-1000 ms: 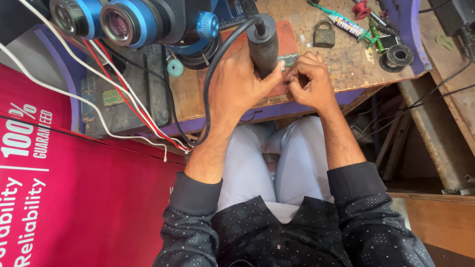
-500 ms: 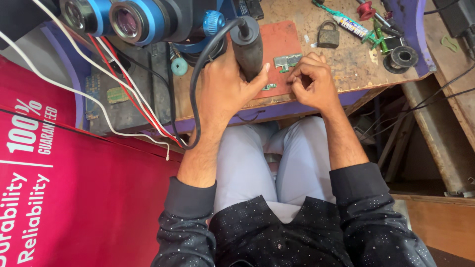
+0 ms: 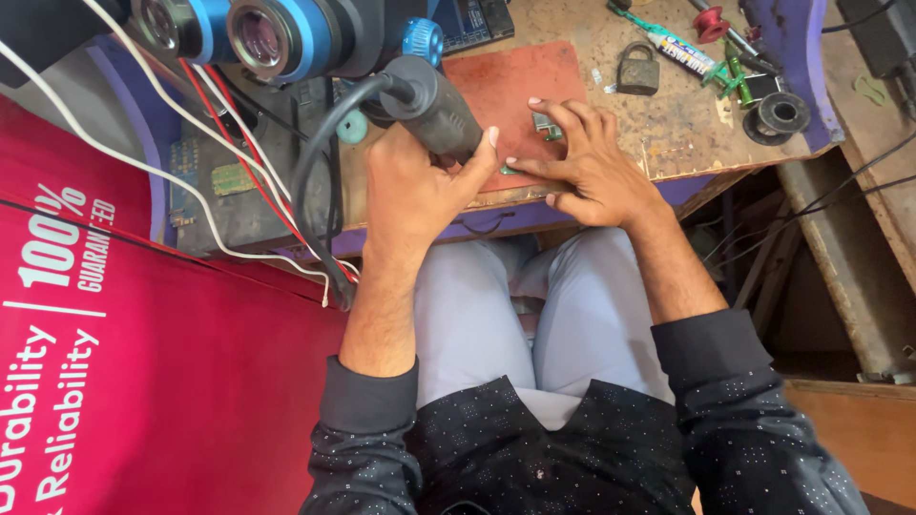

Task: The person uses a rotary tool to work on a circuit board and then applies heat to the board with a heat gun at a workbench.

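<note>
While both forearms reach forward over the lap, the scene reads from near to far as follows.
Sleeves: dark speckled shirt [image 3: 534, 458], cuffs pushed up above pale trousers [image 3: 534, 315].
Left hand: the left hand [image 3: 415, 195] is wrapped tight round a thick black tool handle [image 3: 434, 105], thumb laid along its side; a black cable [image 3: 320, 191] loops from its rear end.
Right hand: the right hand [image 3: 587, 167] lies flat, fingers spread, fingertips pressing a small green circuit board [image 3: 546, 124] down.
Board: small, green, mostly hidden under the fingers, lying on a red-brown mat [image 3: 506, 81] at the bench's near edge.
Tool tip: hidden behind the left thumb, just beside the board.
Bench: worn wooden top [image 3: 668, 133] with a padlock [image 3: 637, 69], a tube [image 3: 673, 46] and a solder spool [image 3: 782, 114] beyond.
Far left: blue-ringed microscope eyepieces [image 3: 258, 29].
</note>
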